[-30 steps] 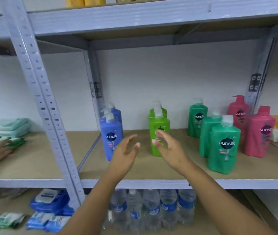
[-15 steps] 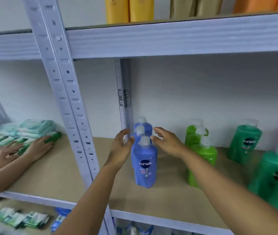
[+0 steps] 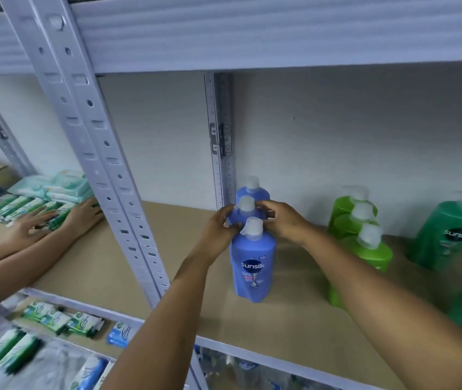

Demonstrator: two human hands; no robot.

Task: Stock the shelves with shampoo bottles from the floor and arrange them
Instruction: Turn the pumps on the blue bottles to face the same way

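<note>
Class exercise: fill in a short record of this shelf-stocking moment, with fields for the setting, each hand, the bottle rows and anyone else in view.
setting: grey metal shelf with a brown board
left hand: on the left side of the middle blue bottle
right hand: on that bottle's right side
blue row: three Sunsilk bottles in a line, front one upright
light green row: three bottles, right of the blue
dark green bottle: far right
other person's hands: on green packets, next bay

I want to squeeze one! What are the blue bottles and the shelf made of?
Blue Sunsilk shampoo bottle: probably smooth plastic, softly glossy, with a white plastic-looking pump. Shelf board: matte brown, likely fibreboard or cardboard. Shelf post: painted metal, punched with slots.
</note>
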